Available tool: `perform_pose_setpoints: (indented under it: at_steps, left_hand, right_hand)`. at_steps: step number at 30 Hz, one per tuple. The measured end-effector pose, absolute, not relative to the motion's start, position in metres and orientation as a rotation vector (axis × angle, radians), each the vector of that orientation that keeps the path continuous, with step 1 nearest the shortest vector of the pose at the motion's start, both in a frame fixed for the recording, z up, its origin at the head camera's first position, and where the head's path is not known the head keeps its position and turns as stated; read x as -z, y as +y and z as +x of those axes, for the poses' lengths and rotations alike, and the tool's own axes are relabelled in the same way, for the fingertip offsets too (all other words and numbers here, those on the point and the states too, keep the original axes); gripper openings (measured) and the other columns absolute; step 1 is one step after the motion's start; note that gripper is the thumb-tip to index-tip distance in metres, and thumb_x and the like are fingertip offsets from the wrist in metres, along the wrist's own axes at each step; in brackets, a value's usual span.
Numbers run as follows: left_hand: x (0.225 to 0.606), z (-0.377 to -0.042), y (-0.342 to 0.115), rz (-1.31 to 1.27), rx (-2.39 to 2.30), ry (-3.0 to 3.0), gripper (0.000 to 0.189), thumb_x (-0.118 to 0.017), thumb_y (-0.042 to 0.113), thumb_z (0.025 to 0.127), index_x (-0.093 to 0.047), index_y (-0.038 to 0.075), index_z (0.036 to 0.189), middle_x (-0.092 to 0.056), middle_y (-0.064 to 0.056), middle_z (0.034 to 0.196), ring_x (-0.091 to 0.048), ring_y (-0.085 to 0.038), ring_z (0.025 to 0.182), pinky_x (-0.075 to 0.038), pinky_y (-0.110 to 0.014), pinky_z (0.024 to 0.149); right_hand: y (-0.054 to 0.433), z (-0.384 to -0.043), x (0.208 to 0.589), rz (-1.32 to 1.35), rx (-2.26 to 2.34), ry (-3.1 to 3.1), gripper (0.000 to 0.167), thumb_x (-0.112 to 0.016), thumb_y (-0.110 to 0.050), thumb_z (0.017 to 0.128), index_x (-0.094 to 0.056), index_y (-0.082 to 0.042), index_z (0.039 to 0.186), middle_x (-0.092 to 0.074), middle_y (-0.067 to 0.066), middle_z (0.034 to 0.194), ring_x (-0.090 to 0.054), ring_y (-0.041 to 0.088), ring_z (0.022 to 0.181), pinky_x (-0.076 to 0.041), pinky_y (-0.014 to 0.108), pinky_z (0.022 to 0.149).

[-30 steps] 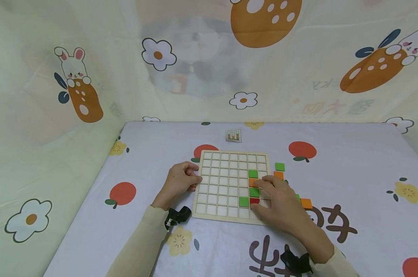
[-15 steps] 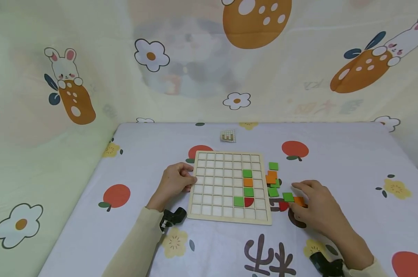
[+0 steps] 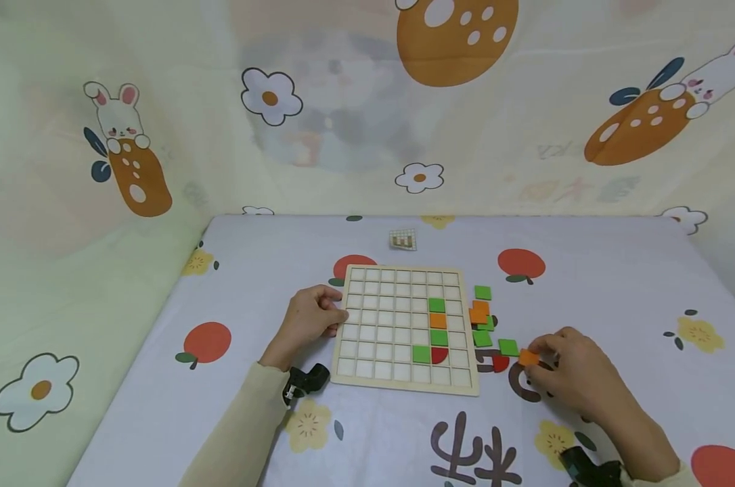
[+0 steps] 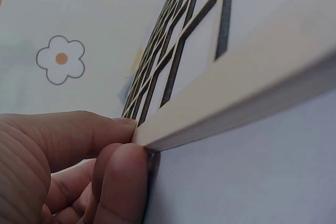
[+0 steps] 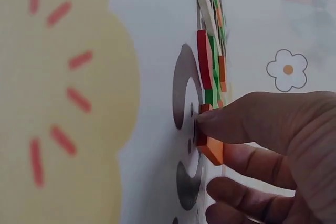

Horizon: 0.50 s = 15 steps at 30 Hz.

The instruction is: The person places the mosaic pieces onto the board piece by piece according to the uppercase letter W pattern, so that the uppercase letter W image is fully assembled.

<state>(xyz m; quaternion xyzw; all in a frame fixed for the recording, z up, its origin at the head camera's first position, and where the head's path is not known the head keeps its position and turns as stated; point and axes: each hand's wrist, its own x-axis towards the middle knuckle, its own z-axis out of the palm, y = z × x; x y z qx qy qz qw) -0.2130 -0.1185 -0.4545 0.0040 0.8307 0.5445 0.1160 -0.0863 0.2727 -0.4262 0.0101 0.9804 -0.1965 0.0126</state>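
A wooden grid board (image 3: 386,352) lies on the table. My left hand (image 3: 306,314) holds its left edge, thumb and a finger pinching the rim (image 4: 210,108) in the left wrist view. Set in the board's cells are green square tiles (image 3: 421,354), an orange square tile (image 3: 437,320) and a red rounded tile (image 3: 438,354). Right of the board, my right hand (image 3: 577,368) pinches another orange tile (image 5: 214,148) between thumb and fingers, low at the table. Beside it lie a loose green tile (image 3: 508,348) and a red tile (image 3: 500,363).
More loose tiles sit along the board's right side, among them green ones (image 3: 482,292) and overlapping orange ones (image 3: 479,314). A small card with a grid pattern (image 3: 403,239) lies behind the board. A printed cloth wall (image 3: 343,149) rises at the table's back edge.
My right hand has gone from the board's right columns to the loose tiles on the right and now pinches an orange one. The left hand stays at the board's edge.
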Motion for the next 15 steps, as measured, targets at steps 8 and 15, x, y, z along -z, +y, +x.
perform_pose_setpoints:
  at_steps: [8, 15]
  left_hand:
    - [0.4541, -0.2139, -0.1178, 0.019, -1.604, 2.427, 0.03, -0.079, 0.003, 0.082, -0.066, 0.004, 0.109, -0.063, -0.009, 0.077, -0.059, -0.015, 0.054, -0.056, -0.028, 0.051]
    - [0.4529, -0.2137, -0.1181, 0.033, -1.595, 2.435, 0.03, -0.078, 0.002, 0.082, -0.066, 0.003, 0.11, -0.063, -0.009, 0.076, -0.059, -0.015, 0.053, -0.055, -0.027, 0.05]
  right_hand:
    - [0.2687, -0.0849, 0.4292, 0.083, 0.89, 2.985, 0.015, -0.077, -0.013, 0.083, -0.07, -0.009, 0.096, -0.067, -0.002, 0.076, -0.057, 0.016, 0.068, -0.047, 0.027, 0.051]
    - [0.2692, -0.0903, 0.4291, 0.132, 1.203, 2.799, 0.023, -0.072, -0.023, 0.092, -0.069, -0.006, 0.107, -0.071, 0.003, 0.084, -0.066, 0.015, 0.069, -0.053, 0.028, 0.053]
